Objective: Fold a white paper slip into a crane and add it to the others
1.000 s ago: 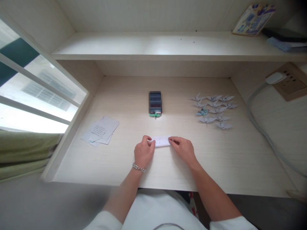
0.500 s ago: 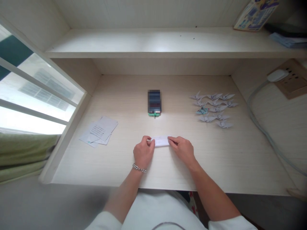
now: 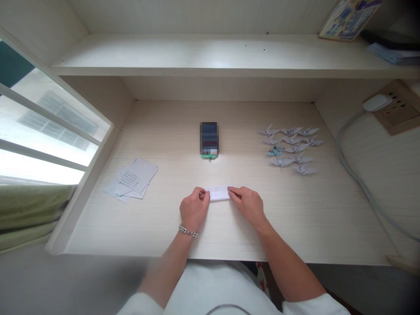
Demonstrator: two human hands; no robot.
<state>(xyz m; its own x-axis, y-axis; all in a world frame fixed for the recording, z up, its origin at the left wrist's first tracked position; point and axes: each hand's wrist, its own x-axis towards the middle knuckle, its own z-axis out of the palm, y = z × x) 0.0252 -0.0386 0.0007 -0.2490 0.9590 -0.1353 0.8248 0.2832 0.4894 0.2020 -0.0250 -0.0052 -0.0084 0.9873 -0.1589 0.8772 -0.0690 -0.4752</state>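
Note:
Between my two hands, low over the desk's front half, lies a narrow folded strip of white paper (image 3: 219, 193). My left hand (image 3: 194, 208) pinches its left end between thumb and fingers; a silver chain bracelet circles that wrist. At the right end, my right hand (image 3: 248, 204) grips the paper with the thumb below and forefinger above. The fingertips partly hide both ends of the strip. Several folded paper cranes (image 3: 291, 141) stand in rows to the right, mostly white, with one blue crane (image 3: 274, 151) among them.
A phone (image 3: 209, 136), its screen blurred out, rests at the desk's middle with a green piece at its lower edge. Loose sheets of paper (image 3: 139, 177) lie in a pile at left. A grey cable (image 3: 352, 168) runs from the wall socket (image 3: 398, 107). Overhead juts a shelf (image 3: 203, 52).
The whole view has shifted slightly, so things appear a little further left. Both hands keep their hold on the folded paper, with no clear movement of their own.

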